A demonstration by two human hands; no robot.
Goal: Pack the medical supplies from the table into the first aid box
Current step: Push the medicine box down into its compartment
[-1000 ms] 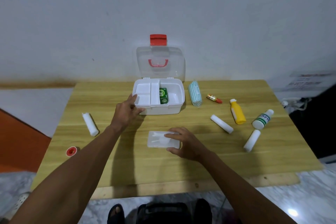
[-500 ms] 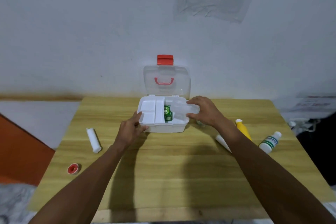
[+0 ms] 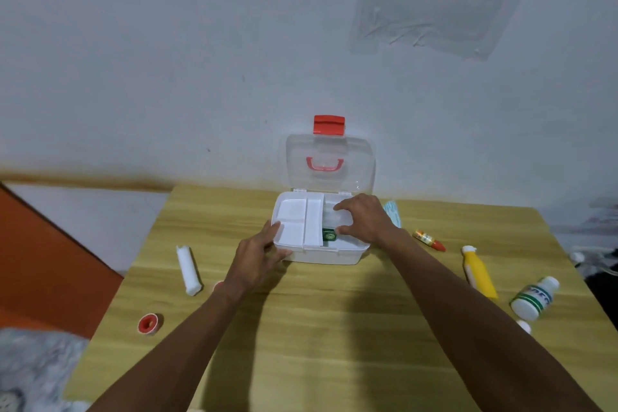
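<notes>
Box (image 3: 321,254) sits open at back of worktop (image 3: 334,328). Clear case (image 3: 336,217) is held over box's R side by R hand (image 3: 364,222), fingers clamped on it. Box's L edge is gripped by L hand (image 3: 259,257).

Worktop (image 3: 334,338): pale wood grain, matt. First aid box (image 3: 329,254): smooth white plastic; lid (image 3: 354,164) clear, glossy. Yellow bottle (image 3: 480,273): smooth plastic.

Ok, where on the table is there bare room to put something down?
Widest bare patch: the near middle of the table, between the two forearms, in front of the box. Crowded on the right: yellow bottle, white bottle, small tube.
</notes>
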